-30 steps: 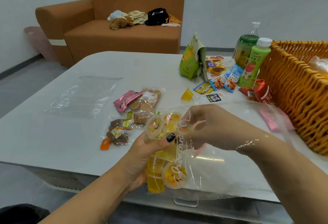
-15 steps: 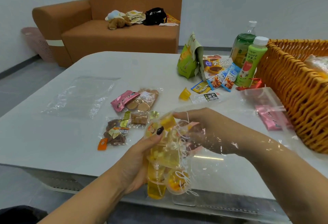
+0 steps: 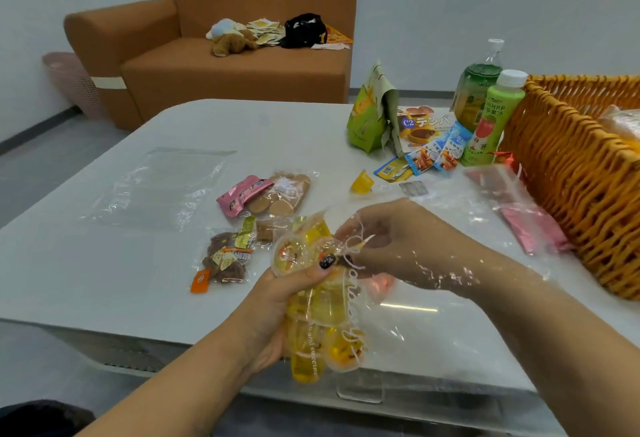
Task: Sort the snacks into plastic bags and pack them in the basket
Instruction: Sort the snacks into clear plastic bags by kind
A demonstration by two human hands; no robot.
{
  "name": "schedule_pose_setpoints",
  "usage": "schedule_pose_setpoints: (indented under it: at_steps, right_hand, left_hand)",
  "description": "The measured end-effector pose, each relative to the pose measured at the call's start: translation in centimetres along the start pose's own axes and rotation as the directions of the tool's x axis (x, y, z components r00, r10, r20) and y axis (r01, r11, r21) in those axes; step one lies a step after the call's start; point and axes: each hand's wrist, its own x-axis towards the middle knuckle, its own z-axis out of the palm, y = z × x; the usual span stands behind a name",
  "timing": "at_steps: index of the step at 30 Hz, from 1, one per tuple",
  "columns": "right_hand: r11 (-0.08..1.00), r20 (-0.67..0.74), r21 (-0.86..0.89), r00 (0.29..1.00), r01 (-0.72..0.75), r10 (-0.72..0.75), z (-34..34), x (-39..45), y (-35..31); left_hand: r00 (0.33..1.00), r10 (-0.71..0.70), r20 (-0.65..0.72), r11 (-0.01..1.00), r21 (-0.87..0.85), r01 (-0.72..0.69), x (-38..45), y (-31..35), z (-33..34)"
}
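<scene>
A crinkled clear plastic bag with white cursive lettering [image 3: 349, 318] hung over the near edge of the smooth, round-cornered white table [image 3: 104, 263], packed with small translucent yellow jelly cups [image 3: 311, 318], each a rounded tub with a film lid. The left hand [image 3: 280, 301] came in from below, palm turned inward, fingers and dark-nailed thumb curled round the bag and the cups inside it. The right hand [image 3: 391, 239] reached in from the right, seen through the glossy film of the bag's mouth; its fingers were bent and seemed to pinch one cup near the left thumb, though glare blurred the grip. The two hands were touching at the bag's top.

A coarse orange woven wicker basket [image 3: 571, 194] stood at the right, cut off by the frame edge, its contents hard to make out. Against it lay a second clear bag with flat pink packets [image 3: 519, 214]. One loose yellow jelly cup [image 3: 362, 182] sat on the table beyond the hands. Left of them lay a flat empty transparent bag [image 3: 156, 187] and small wrapped brown snacks [image 3: 228, 256].
</scene>
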Motion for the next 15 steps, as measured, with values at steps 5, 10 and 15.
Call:
schedule_pose_setpoints:
  at_steps: [5, 10, 15]
  right_hand:
    - [0.985, 0.075, 0.169, 0.997, 0.014, -0.027, -2.6, -0.3, -0.3]
    - [0.934, -0.493, 0.346, 0.864, 0.088, 0.101, -4.7, 0.4, 0.8]
    - [0.951, -0.542, -0.132, 0.824, -0.280, 0.167, -2.6, 1.7, 4.8]
  left_hand:
    - [0.987, 0.064, -0.151, 0.996, -0.058, -0.073, 0.3, 1.5, -0.4]
    - [0.927, 0.190, -0.322, 0.970, -0.082, -0.227, 0.7, 3.1, -1.9]
    - [0.880, 0.204, -0.429, 0.945, -0.147, -0.291, 0.6, 3.7, -2.9]
